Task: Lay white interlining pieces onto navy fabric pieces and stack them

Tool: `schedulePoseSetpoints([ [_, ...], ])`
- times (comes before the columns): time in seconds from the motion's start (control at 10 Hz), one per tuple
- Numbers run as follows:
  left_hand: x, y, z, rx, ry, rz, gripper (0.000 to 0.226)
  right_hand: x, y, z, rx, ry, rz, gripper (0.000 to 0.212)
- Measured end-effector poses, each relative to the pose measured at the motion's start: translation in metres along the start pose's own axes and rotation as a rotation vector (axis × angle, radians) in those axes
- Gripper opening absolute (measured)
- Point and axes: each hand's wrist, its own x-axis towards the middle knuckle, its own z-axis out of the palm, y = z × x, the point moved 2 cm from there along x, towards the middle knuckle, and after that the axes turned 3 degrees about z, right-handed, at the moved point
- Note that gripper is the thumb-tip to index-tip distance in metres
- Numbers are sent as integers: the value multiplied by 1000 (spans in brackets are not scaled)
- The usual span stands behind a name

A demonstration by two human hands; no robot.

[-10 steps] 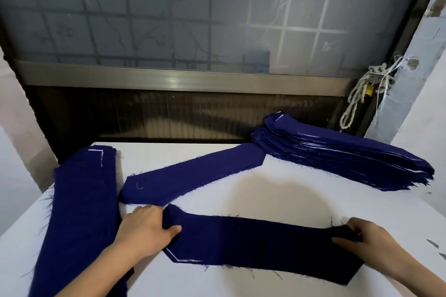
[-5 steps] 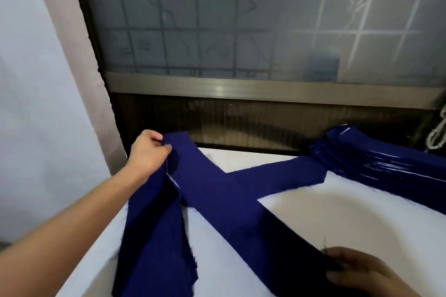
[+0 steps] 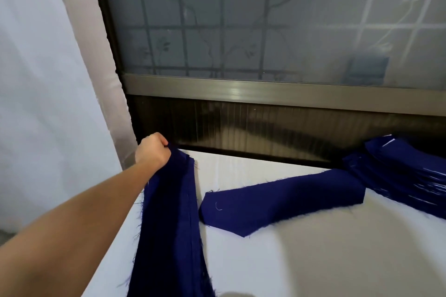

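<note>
- Frosted window (image 3: 241,19) with a grid pattern fills the back, and the white tabletop (image 3: 301,260) sits below it.
- Left grip (image 3: 153,152) is out at full reach, fingers curled tight round the far end of the navy strip stack (image 3: 169,224).
- That stack trails from the grip back toward the person, along the tabletop's left edge.
- Right of the grip, just beside the stack, a single navy piece (image 3: 282,202) lies flat and angled.
- Farther right again sits a tall navy pile (image 3: 398,176), thin white edges showing between layers; the single piece's far end reaches it.

Matt navy cloth pieces (image 3: 282,202), frayed edges; brushed-metal window rail (image 3: 265,91)
</note>
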Motion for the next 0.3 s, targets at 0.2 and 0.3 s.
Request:
schedulePoseSetpoints([
  [0.2, -73, 29, 26, 157, -1, 337, 18, 147, 137, -186, -300, 153, -367, 19],
  [0.3, -159, 63, 30, 64, -36, 469, 4, 159, 140, -226, -312, 138, -362, 22],
])
